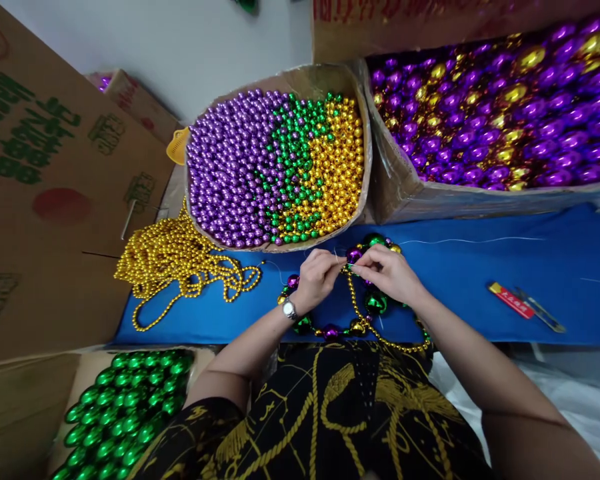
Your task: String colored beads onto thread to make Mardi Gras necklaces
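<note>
Bead strand [353, 298] curves bodyward, then right.

Left hand [316, 281]: white thread [351, 265] is pinched in the fingers; a watch [289, 308] is worn.
Right hand [391, 272]: thread is pinched just beside the left.
Garland [376, 302]: laid on the blue-covered counter [455, 280], partly hidden by the hands.
Gold strand [353, 293]: draped below the fingertips.
Open box [367, 163]: filled with purple, green and gold beads [270, 160].

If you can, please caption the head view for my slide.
Left hand and right hand handle thread at a beaded strand, near a box of beads.
</note>
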A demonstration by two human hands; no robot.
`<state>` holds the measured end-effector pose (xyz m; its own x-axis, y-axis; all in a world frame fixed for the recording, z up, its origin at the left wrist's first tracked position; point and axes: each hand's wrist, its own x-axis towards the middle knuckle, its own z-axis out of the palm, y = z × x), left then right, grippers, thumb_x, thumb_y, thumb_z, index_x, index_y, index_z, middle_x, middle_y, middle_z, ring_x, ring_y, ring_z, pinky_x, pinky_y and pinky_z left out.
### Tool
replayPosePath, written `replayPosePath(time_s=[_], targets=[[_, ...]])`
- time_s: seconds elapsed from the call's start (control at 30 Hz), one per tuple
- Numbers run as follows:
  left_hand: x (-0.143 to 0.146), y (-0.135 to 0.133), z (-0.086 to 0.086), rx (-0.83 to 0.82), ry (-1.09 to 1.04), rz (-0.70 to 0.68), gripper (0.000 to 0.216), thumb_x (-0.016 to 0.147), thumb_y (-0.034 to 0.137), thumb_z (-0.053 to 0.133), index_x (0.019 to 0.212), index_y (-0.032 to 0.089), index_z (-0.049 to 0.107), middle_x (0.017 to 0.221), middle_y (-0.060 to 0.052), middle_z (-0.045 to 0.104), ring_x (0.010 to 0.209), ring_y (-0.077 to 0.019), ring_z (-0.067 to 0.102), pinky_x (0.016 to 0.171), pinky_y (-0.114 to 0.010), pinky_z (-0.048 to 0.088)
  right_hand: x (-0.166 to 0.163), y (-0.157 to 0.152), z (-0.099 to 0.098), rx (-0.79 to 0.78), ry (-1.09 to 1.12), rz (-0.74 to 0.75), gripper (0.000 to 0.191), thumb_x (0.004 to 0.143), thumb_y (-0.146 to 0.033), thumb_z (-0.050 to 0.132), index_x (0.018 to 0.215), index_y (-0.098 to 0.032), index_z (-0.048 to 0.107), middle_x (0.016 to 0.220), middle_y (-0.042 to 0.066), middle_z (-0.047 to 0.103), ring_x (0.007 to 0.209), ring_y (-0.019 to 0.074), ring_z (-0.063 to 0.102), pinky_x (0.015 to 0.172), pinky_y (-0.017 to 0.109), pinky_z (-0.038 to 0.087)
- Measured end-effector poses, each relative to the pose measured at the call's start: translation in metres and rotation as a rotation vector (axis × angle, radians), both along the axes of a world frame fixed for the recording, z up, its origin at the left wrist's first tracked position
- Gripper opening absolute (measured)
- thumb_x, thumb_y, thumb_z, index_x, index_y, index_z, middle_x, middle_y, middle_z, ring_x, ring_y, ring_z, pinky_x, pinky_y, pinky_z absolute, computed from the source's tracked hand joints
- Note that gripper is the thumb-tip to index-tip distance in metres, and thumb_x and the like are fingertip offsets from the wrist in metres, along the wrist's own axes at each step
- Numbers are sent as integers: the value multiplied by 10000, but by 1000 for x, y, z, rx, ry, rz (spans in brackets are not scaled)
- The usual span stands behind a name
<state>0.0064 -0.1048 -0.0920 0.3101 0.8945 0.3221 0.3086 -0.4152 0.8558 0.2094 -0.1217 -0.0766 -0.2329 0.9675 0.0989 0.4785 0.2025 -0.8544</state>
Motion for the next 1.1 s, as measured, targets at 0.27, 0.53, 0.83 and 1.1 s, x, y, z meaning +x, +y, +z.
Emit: replayPosePath(time_s=[0.27, 0.53, 0.83, 1.1], targets=[[0, -2, 18, -306, -69, -70, 219, 876, 396, 611, 807, 189, 637, 812, -53, 631, 711, -150, 493, 685, -290, 399, 4, -8, -4, -282, 552, -222, 334, 789, -544, 670, 769, -226, 568, 830, 12, 630, 630, 109, 492, 522, 238, 370], [5, 0, 5, -921, -763, -213, 379, 726, 401, 777, 753, 178, 472, 661, 11, 584, 467, -48, 357, 466, -205, 271, 0, -19, -7, -499, 1045, -300, 413, 778, -524, 687, 761, -249, 379, 534, -90, 278, 447, 77, 246, 420, 199, 218], [11, 0, 33, -425, -292, -221, 215, 864, 366, 641, 788, 168, 610, 1089, -111, 668, 886, -164, 601, 798, -323, 477, 29, -33, -1, -223, 400, -194, 273, 870, -495, 606, 988, -252, 563, 575, -74, 398, 501, 84, 359, 482, 231, 278], [61, 16, 51, -72, -159, -527, 113, 926, 282, 538, 940, 185, 593, 1151, -112, 650, 1115, -203, 591, 993, -393, 444, 37, -39, 35, 1, 66, -67, 312, 952, -423, 479, 770, -198, 596, 643, -23, 532, 586, 89, 458, 556, 232, 338]])
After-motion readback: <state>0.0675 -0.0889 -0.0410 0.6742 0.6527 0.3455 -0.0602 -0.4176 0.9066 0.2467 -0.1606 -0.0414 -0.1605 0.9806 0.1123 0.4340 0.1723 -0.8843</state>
